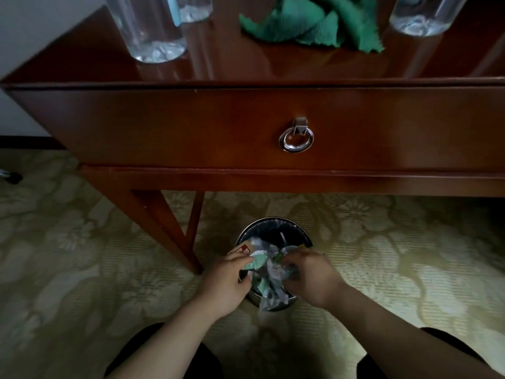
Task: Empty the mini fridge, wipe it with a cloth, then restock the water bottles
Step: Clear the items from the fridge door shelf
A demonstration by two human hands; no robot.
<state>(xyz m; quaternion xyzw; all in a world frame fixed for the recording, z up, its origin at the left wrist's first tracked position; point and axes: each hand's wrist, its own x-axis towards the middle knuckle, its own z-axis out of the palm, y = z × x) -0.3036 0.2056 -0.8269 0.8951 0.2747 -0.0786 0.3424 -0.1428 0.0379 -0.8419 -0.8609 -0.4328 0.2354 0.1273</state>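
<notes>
Three clear water bottles stand on the wooden table: one at the left point(153, 31), one behind it point(195, 8), one at the right point(422, 15). A crumpled green cloth point(308, 21) lies between them. Down on the floor, my left hand point(226, 283) and my right hand point(311, 277) both reach into a small round bin point(273, 228). Each hand's fingers curl on crumpled wrappers and plastic point(269, 272) piled in the bin. The mini fridge is not in view.
The table has a shut drawer with a metal ring pull point(296, 140) directly above the bin. A slanted table leg point(169, 233) stands just left of my left hand. Patterned carpet point(396, 242) covers the floor. My dark-clad knees show at the bottom.
</notes>
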